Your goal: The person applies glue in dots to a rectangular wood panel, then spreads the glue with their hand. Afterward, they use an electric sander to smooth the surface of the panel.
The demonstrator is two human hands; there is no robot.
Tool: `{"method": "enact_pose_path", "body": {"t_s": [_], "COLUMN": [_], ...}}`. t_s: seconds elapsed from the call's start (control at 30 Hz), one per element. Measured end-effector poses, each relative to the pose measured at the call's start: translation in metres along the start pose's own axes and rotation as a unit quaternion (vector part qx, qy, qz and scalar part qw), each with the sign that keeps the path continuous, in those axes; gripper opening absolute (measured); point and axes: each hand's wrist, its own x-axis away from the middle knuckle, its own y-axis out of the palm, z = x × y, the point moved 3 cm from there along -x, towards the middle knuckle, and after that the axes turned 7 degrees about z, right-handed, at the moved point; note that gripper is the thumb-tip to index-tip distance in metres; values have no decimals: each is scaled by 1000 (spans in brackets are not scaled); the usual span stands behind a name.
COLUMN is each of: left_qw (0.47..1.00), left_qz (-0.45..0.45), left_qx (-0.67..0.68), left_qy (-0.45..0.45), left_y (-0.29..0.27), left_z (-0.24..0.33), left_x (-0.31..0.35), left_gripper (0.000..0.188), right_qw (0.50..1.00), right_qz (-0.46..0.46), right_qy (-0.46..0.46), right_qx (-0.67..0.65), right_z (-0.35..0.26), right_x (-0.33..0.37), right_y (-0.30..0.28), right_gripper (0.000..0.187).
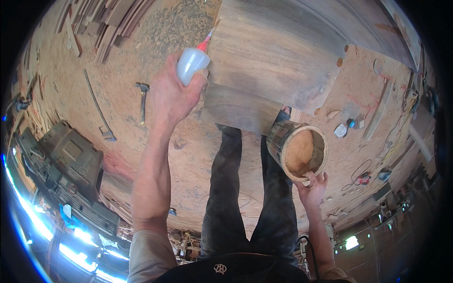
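My left hand [171, 99] is wrapped round a translucent white squeeze bottle [192, 66] with a red nozzle. The bottle tilts up and to the right, its thin tip at the left edge of a large brown wooden panel [273, 56]. A smaller wooden piece [240, 107] shows at the panel's near side, in front of my legs. Low on the right, my right hand [313, 189] grips the rim of a round, worn container [282, 137] by its near edge. The container leans toward me, with light brown powder like sawdust [299, 150] inside.
On the dusty floor to the left lie a hammer [143, 104] and a long thin metal bar [97, 106]. Wooden strips [120, 16] are piled at the far left, above a large black plastic part [71, 153]. Cables [398, 125] and small items lie right.
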Motion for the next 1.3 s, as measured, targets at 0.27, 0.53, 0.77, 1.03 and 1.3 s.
{"method": "enact_pose_path", "body": {"t_s": [0.27,0.53,0.77,1.03,1.3], "left_qw": [1000,1000,997,999,999], "left_qz": [-5,0,17,22,22], "left_qx": [-13,11,76,10,-42], "left_qy": [-21,-21,3,30,23], "left_y": [-5,-6,-3,3,2], "left_z": [8,12,20,31,38], "left_x": [-4,-5,-16,-51,-58], "left_gripper": [65,63,64,69,68], "right_qw": [1000,1000,999,998,999], "right_qz": [-5,-11,-2,-13,-7], "right_qy": [16,24,40,64,45], "right_qx": [-9,-11,-27,-23,-25], "right_z": [0,-1,6,11,9], "right_x": [2,1,3,4,0], "right_y": [2,1,4,6,-3], "right_gripper": [45,45,45,43,40]}}
